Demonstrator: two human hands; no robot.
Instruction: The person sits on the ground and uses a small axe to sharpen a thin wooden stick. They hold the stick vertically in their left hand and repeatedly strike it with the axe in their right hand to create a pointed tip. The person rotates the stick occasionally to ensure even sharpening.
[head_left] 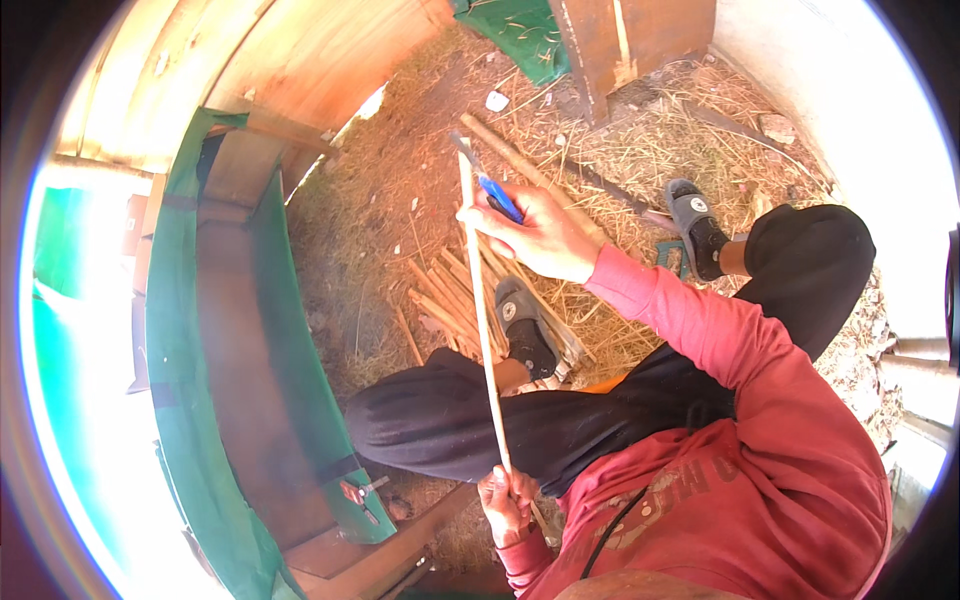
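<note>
A long, thin pale wooden stick (484,315) runs from near my lap up toward the far side, over my bent leg. My left hand (507,500) is closed round its near part, in front of my sweatshirt. In my right hand (545,235) is a knife (500,198) with a blue handle, its blade pointing to the far left. The blade lies beside the stick's far end; whether it touches the wood I cannot tell. My right thumb rests at the stick, just below the knife.
Several split wood strips (450,300) lie on the ground by my sandalled foot (520,315). A longer pole (535,170) lies beyond them on the straw-strewn dirt. To the left stands a long green-sided trough (235,370). A brown board (655,45) stands at the far side.
</note>
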